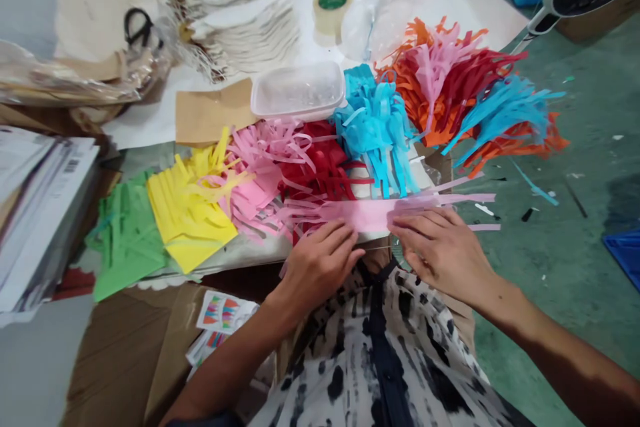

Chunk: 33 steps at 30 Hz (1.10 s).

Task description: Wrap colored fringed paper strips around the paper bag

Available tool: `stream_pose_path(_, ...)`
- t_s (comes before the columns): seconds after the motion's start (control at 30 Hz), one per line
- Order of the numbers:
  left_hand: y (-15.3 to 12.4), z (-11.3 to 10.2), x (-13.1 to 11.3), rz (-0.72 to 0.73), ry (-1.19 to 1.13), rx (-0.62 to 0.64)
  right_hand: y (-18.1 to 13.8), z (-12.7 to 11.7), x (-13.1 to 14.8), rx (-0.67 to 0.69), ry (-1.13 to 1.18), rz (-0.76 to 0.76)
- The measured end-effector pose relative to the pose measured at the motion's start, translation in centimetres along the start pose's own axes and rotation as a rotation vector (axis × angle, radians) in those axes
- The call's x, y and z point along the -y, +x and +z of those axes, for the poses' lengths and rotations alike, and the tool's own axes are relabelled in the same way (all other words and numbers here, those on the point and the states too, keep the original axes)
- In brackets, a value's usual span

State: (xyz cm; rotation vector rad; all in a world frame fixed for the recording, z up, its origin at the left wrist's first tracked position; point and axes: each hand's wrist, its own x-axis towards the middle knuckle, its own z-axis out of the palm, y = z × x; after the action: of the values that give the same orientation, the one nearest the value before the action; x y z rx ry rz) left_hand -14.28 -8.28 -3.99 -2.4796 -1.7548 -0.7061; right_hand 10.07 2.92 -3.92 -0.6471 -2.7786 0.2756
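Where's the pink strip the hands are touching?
Head view, just right of centre: the pink strip lies against the left hand and right hand, just below the blue bundle.

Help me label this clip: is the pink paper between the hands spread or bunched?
Spread: the pink paper stretches sideways between the left hand and right hand, its strips running out past both.

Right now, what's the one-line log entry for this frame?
left hand: touching pink sheet | right hand: touching same sheet, further right | beyond: blue fringe, red fringe
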Motion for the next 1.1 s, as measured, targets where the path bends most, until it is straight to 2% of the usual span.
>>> stream_pose_path(0.13, 0.7, -1.1, 0.9, 0.007, -0.022, -0.067, 0.4, 0.3, -0.7, -0.017, -0.019, -0.006)
stream_pose_path(0.23, 2.2, -0.2, 0.7, 0.085, -0.074, -0.003, 0.9, 0.1, -0.9, 0.007, -0.043, -0.035)
stream_pose_path(0.4, 3.8, 1.5, 1.1, 0.087, -0.036, 0.115, 1.5, -0.3, -1.1, 0.042, -0.089, -0.061)
stream_pose_path(0.53, 4.1, 1.4, 1.7, 0.071, -0.032, 0.125, 1.8, -0.2, -1.3, 0.036, -0.092, -0.053)
stream_pose_path(0.73, 4.1, 1.5, 1.9, 0.038, -0.092, 0.103, 1.7, 0.1, -2.0, -0.087, -0.095, -0.100)
stream_pose_path(0.9, 4.1, 2.0, 1.7, 0.040, -0.033, 0.057, 1.9, 0.0, -1.7, -0.045, -0.070, -0.039)
stream_pose_path(1.1, 4.2, 1.9, 1.8, -0.010, -0.087, 0.095, 1.9, 0.6, -2.0, -0.101, -0.139, -0.138)
